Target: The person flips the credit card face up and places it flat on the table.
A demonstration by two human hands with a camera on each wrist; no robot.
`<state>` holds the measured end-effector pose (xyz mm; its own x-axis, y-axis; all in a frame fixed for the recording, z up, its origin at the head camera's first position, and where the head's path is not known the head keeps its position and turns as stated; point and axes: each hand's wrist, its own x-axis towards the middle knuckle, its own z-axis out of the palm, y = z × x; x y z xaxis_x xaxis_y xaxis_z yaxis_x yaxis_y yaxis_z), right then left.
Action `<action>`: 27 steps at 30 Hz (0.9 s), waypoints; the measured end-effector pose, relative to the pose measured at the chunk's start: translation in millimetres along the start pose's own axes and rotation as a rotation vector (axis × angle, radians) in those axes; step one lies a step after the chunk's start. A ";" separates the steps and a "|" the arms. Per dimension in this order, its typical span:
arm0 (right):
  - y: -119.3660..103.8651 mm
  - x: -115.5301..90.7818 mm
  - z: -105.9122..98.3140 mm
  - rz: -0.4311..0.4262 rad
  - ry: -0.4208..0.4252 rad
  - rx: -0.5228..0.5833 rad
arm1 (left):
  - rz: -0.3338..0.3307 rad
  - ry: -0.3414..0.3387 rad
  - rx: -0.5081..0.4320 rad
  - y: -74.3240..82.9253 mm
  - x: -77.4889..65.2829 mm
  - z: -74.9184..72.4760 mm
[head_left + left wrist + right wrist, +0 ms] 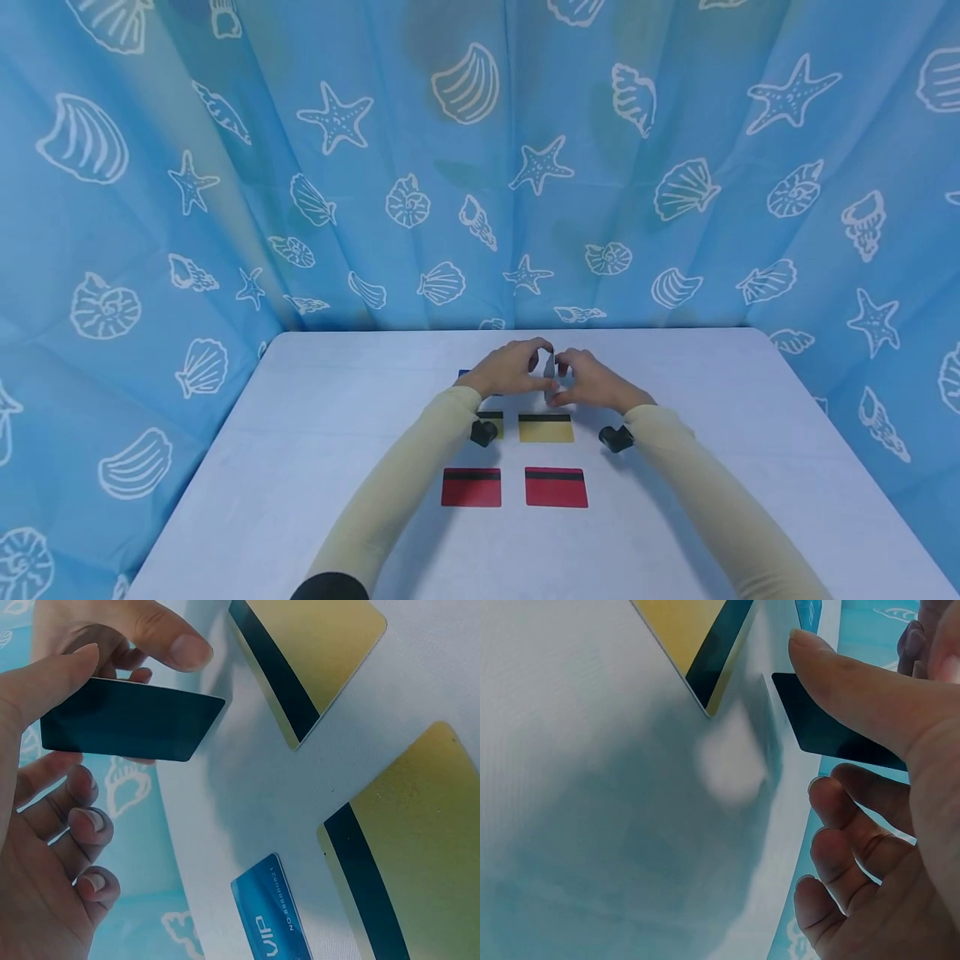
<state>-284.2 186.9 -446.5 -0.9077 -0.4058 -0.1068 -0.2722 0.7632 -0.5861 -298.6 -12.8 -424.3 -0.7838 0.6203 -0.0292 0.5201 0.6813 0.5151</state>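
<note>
My left hand (513,367) pinches a dark card (131,720) along one end, its thumb on the upper edge and a finger underneath. In the head view that card (550,379) stands upright as a narrow grey shape between both hands. Close beside it is my right hand (592,382), with thumb and fingers spread apart around the card's free end. A gap shows between the right thumb and the card in the left wrist view. From the right wrist, the right thumb overlaps the card (840,724). A blue VIP card (270,911) lies on the table, mostly hidden by my left hand in the head view.
Two gold cards with dark stripes, the right one (546,428) fully visible, lie in front of the hands. Nearer still are a left red card (471,488) and a right red card (557,487). The white table (337,417) meets a blue shell-patterned curtain (480,167).
</note>
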 end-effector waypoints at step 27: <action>4.4 6.1 8.9 0.050 -0.017 0.002 | 0.000 0.002 -0.074 -0.8 -7.2 -2.9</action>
<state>-288.1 183.2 -456.9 -0.9146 -0.3759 -0.1494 -0.2262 0.7815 -0.5815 -294.4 -18.9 -422.0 -0.7847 0.6192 -0.0274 0.4936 0.6510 0.5766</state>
